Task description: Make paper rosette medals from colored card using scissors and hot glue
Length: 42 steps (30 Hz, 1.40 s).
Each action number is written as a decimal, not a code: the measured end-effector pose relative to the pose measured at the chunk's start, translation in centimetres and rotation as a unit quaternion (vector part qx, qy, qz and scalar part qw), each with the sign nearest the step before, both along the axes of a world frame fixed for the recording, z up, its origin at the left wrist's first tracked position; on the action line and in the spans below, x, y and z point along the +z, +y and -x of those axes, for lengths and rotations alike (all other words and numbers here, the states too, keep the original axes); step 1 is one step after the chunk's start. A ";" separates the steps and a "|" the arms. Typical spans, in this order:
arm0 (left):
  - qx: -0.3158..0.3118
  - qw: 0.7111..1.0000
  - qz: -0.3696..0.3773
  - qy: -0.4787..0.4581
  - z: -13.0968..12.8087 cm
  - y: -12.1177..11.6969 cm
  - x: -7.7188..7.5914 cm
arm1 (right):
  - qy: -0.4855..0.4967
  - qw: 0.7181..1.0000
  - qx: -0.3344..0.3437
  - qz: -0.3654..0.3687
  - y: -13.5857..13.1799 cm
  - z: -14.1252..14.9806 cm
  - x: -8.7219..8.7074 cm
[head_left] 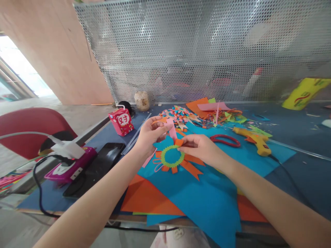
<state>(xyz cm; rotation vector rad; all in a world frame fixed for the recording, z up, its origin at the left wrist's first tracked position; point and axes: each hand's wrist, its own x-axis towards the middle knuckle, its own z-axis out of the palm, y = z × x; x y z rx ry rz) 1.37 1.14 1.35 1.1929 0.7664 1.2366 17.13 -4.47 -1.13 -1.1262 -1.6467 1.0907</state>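
- Ring point(163, 158), green, notched edge: over the blue sheet point(204, 203) at the table's middle, between the two hands; opening shows blue.
- Orange tabs point(174, 169): along the ring's lower edge.
- Orange strips point(192, 170), notched ends: fanning from the ring's right side.
- Pink loops point(157, 168): at the ring's lower left.
- Left hand point(150, 134): thumb and fingers closed on a pink strip point(172, 131), above the ring; an orange piece point(160, 120) at its fingertips.
- Right hand point(199, 147): fingers pinched at the ring's upper right edge, beside an orange fold point(179, 142).
- Rosette point(179, 114), many-coloured: behind the left hand.
- Paper scraps point(227, 116), mixed colours: heaped right of the rosette.
- Red handle loop point(225, 140): on blue paper, right of the right hand.
- Glue gun point(256, 140), yellow: on its side, farther right, cord attached.
- Orange sheet point(150, 197): partly under the blue sheet, near edge.
- Clear sticks point(133, 140): left of the left hand.
- Drink box point(121, 121), red, with straw: upright, left.
- Phone point(97, 168), black: beside the purple power strip point(69, 168).
- Table point(292, 137), blue top; mesh panel point(193, 44) behind.
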 end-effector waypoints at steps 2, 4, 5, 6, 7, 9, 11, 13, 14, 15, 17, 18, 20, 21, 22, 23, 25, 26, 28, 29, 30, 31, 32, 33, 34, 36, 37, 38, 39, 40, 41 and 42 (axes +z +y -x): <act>-0.005 1.000 -0.011 -0.009 0.0 0.0 0.0 | -0.001 1.000 -0.001 -0.008 0.0 0.1 0.1; -0.003 0.999 -0.032 -0.009 -0.1 0.0 0.1 | 0.001 1.000 -0.003 -0.015 -0.1 0.2 0.2; 0.000 0.999 -0.044 -0.003 -0.1 0.0 0.2 | 0.001 1.000 -0.004 -0.017 -0.1 0.2 0.2; 0.004 0.998 -0.055 0.004 -0.1 -0.1 0.2 | -0.004 1.000 -0.005 -0.018 -0.1 0.2 0.3; 0.009 0.998 -0.063 0.012 -0.1 -0.1 0.2 | -0.012 1.000 -0.008 -0.019 -0.1 0.2 0.3; 0.016 0.997 -0.066 0.026 -0.1 -0.2 0.2 | -0.034 0.999 -0.016 -0.022 0.0 0.1 0.3; 0.023 0.998 -0.056 0.034 -0.1 -0.3 0.2 | -0.046 0.998 -0.026 -0.024 0.1 0.1 0.3; 0.028 0.998 -0.046 0.035 -0.2 -0.4 0.2 | -0.041 0.998 -0.033 -0.024 0.1 0.0 0.3; 0.029 0.998 -0.041 0.034 -0.2 -0.4 0.2 | -0.039 0.998 -0.034 -0.024 0.1 0.0 0.3; 0.031 0.998 -0.038 0.034 -0.2 -0.4 0.2 | -0.039 0.998 -0.034 -0.024 0.2 0.0 0.2; 0.034 0.998 -0.031 0.033 -0.2 -0.4 0.3 | -0.036 0.999 -0.034 -0.022 0.1 0.1 0.2; 0.036 0.998 -0.029 0.033 -0.2 -0.4 0.3 | -0.033 0.999 -0.038 -0.020 0.1 0.1 0.2; 0.037 0.999 -0.024 0.032 -0.2 -0.4 0.3 | -0.021 0.999 -0.049 -0.014 0.0 0.1 0.3; 0.036 0.999 -0.024 0.032 -0.2 -0.4 0.2 | -0.017 0.998 -0.051 -0.012 0.0 0.2 0.3; 0.034 0.999 -0.024 0.033 -0.2 -0.3 0.1 | -0.016 0.998 -0.051 -0.015 0.0 0.2 0.3; 0.031 0.999 -0.026 0.034 -0.3 -0.3 0.0 | -0.017 0.999 -0.047 -0.019 0.0 0.2 0.3; 0.025 0.999 -0.031 0.033 -0.3 -0.1 -0.2 | -0.018 0.999 -0.039 -0.028 0.0 0.2 0.3; 0.023 0.999 -0.031 0.033 -0.3 -0.1 -0.3 | -0.016 0.999 -0.038 -0.031 0.0 0.2 0.4; 0.020 0.999 -0.031 0.030 -0.2 0.0 -0.3 | -0.011 0.999 -0.041 -0.029 -0.1 0.2 0.5; 0.017 0.999 -0.041 0.023 -0.1 0.0 -0.2 | -0.010 0.999 -0.043 -0.027 -0.2 0.2 0.6; 0.011 0.998 -0.063 0.018 0.2 0.1 -0.1 | -0.010 0.999 -0.045 -0.025 -0.3 0.1 0.7; 0.003 0.995 -0.097 0.018 0.4 0.1 0.0 | -0.010 0.999 -0.046 -0.025 -0.4 0.1 0.8; -0.009 0.990 -0.137 0.024 0.7 0.2 0.1 | -0.011 0.999 -0.047 -0.025 -0.5 0.1 1.0; -0.025 0.983 -0.176 0.040 1.1 0.3 0.2 | -0.012 0.998 -0.050 -0.028 -0.6 0.0 1.1; -0.042 0.975 -0.208 0.066 1.4 0.4 0.1 | -0.012 0.998 -0.055 -0.031 -0.6 0.0 1.2; -0.072 0.957 -0.251 0.129 1.8 0.7 0.0 | -0.013 0.997 -0.062 -0.037 -0.7 -0.1 1.3; -0.079 0.946 -0.272 0.159 2.0 0.8 -0.2 | -0.014 0.997 -0.062 -0.041 -0.8 -0.1 1.3; -0.077 0.933 -0.299 0.185 2.0 0.8 -0.3 | -0.015 0.997 -0.059 -0.044 -0.8 -0.2 1.4; -0.064 0.916 -0.335 0.211 2.1 0.9 -0.4 | -0.013 0.997 -0.052 -0.047 -0.8 -0.2 1.4; -0.043 0.895 -0.376 0.235 2.1 0.9 -0.4 | -0.011 0.998 -0.045 -0.049 -0.8 -0.1 1.3; -0.017 0.872 -0.415 0.258 2.0 0.9 -0.4 | -0.009 0.998 -0.040 -0.052 -0.9 -0.1 1.4; 0.008 0.849 -0.449 0.279 2.0 0.9 -0.4 | -0.010 0.998 -0.036 -0.055 -0.9 -0.1 1.4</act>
